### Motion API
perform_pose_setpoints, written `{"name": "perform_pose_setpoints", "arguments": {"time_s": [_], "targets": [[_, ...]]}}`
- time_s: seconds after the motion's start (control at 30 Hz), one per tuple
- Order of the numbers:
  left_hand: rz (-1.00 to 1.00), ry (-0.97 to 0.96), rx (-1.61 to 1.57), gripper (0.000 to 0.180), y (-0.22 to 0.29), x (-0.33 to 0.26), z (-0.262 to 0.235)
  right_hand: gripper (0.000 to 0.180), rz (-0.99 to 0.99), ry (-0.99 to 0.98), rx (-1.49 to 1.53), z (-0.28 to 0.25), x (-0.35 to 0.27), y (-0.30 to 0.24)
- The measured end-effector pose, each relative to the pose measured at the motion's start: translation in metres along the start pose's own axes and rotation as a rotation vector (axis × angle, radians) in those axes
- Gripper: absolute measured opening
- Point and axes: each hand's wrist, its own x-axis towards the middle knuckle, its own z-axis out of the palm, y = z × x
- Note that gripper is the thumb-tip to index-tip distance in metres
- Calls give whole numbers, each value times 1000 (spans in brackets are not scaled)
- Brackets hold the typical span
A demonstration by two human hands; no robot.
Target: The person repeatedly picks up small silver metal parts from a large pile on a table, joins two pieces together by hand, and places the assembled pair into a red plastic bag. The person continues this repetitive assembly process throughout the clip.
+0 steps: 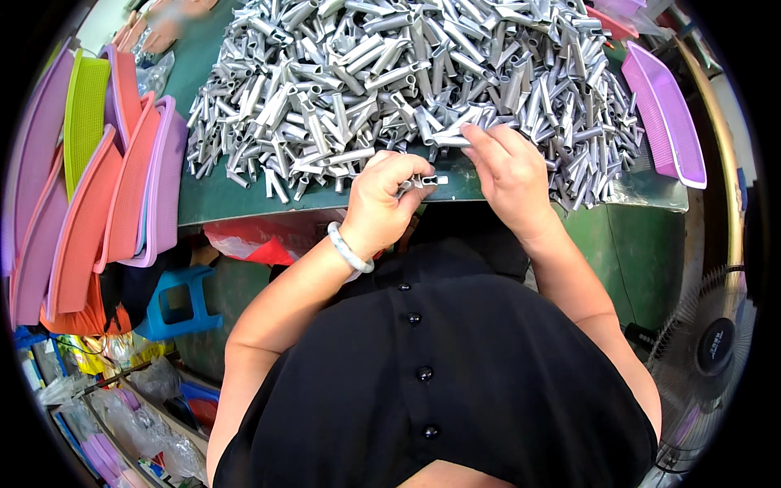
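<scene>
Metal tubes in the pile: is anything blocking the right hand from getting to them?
Nothing visible is in the way. The right hand has its fingertips at the near edge of the pile, on or right beside a tube. The left hand, holding small metal pieces, is off to the left.

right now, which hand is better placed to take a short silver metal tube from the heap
Probably the right hand: its fingertips are at the near edge of the silver metal tube heap. The left hand grips silver metal pieces, so it seems less free.
</scene>
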Motion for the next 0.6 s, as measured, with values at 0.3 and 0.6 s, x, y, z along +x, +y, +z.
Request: {"name": "perform_pose_setpoints", "arguments": {"time_s": [0.3, 0.6], "targets": [[81, 3, 45, 22, 4, 0, -1, 26, 25, -37, 122, -5, -4, 2], [-151, 12, -191, 19, -5, -6, 5, 23, 169, -41, 324, -12, -9, -3]]}}
